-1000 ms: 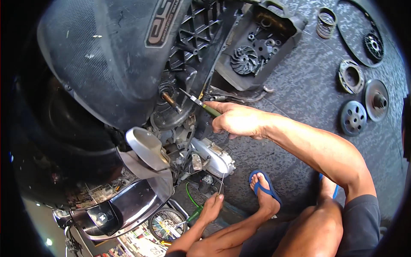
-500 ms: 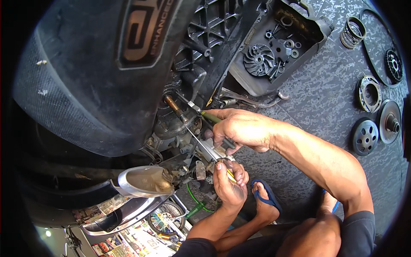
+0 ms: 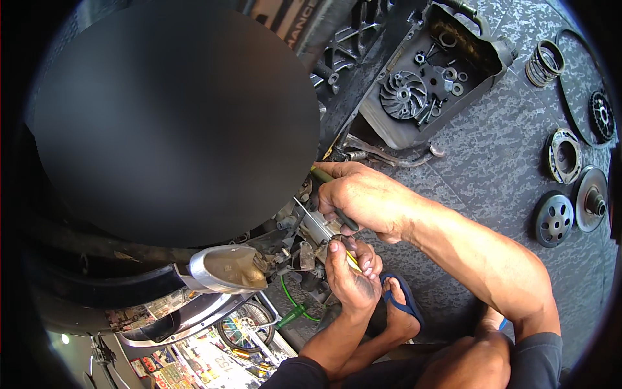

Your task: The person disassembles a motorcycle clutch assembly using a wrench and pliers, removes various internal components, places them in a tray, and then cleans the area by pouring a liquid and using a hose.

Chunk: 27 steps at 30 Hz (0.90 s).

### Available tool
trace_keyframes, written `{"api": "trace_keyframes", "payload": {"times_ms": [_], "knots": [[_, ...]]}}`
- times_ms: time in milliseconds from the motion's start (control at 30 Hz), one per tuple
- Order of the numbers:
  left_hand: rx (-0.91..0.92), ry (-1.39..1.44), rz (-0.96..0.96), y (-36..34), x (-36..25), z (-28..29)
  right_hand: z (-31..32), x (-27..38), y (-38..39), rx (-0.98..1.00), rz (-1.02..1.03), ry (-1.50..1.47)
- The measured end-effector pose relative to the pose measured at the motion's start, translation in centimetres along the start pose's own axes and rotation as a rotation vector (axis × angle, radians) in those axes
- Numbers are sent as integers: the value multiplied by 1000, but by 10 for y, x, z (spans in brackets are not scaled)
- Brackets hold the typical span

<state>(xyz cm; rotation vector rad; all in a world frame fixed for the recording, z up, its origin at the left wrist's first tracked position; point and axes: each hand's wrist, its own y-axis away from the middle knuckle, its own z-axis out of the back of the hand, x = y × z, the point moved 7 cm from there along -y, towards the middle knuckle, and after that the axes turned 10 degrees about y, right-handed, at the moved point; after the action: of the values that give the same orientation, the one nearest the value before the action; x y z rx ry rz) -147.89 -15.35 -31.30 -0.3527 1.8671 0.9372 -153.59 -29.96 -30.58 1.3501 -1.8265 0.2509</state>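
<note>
A dark blur flanks the hands; a tray beyond holds parts.

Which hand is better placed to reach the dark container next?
Probably the right hand: it is nearer the dark container, though gripping a green tool; the left hand sits lower, holding a thin rod.

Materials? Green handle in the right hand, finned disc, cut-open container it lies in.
Green handle: likely plastic or rubber, matte, no metallic glint.
Finned disc: looks like metal, possibly cast; dull grey with bright highlights along its vanes.
Cut-open container: probably plastic, dull dark grey, judging by its moulded-looking walls.
</note>
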Motion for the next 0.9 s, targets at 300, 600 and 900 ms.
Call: {"api": "trace_keyframes", "payload": {"times_ms": [300,600,900], "knots": [[-51,56,-22,-14,-2,-6,-6,7,2,-106,43,-106],[-36,-73,-16,-24,-27,-8,-5,3,2,-120,70,-67],[13,180,35,-23,-30,-12,-8,0,-9,-165,209,-57]]}}
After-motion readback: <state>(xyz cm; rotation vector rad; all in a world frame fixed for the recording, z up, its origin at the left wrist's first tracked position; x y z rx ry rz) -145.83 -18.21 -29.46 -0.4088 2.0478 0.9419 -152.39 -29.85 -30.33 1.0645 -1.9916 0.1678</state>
